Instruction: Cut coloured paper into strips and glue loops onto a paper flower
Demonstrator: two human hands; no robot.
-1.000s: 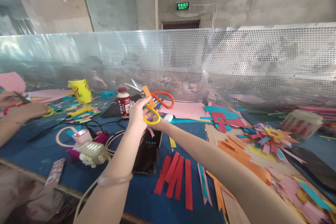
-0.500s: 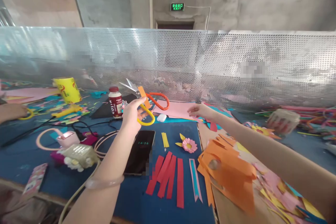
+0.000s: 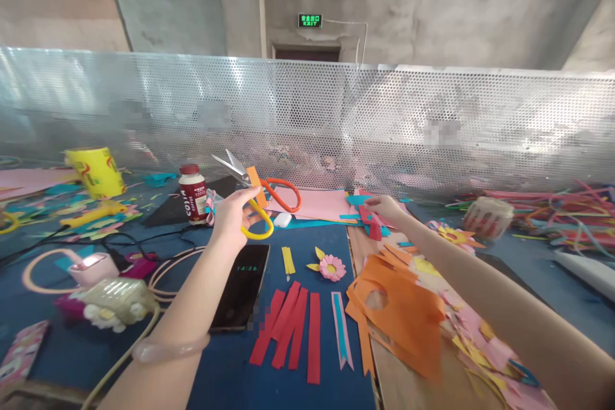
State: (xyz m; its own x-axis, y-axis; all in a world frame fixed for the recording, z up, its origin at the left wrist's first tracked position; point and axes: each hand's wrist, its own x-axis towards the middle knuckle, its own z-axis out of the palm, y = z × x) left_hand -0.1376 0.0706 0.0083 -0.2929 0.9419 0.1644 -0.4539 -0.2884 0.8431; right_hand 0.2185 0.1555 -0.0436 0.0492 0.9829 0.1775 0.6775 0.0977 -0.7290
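Note:
My left hand [image 3: 234,216] is raised above the blue table and grips scissors [image 3: 254,191] with one yellow and one orange loop; their blades are apart and point up and left. A small orange paper piece sits at the pivot. My right hand [image 3: 384,207] reaches out to the back of the table, fingers pinched on red and blue paper scraps [image 3: 371,218] beside a pink sheet [image 3: 323,202]. Below lie several red paper strips [image 3: 293,324], a small pink paper flower [image 3: 332,267], a black phone [image 3: 241,284] and cut orange paper [image 3: 401,311].
A perforated metal screen [image 3: 432,128] closes the far edge. A coffee bottle [image 3: 192,193], a yellow roll [image 3: 97,172], cables and a pink device [image 3: 94,264] lie on the left. Paper scraps cover the right side, with a tape roll [image 3: 487,218] further back.
My right hand left the scissors and reached right to the red and blue scraps. The left hand keeps the scissors raised. The view has turned rightward; the other person's hands left the frame.

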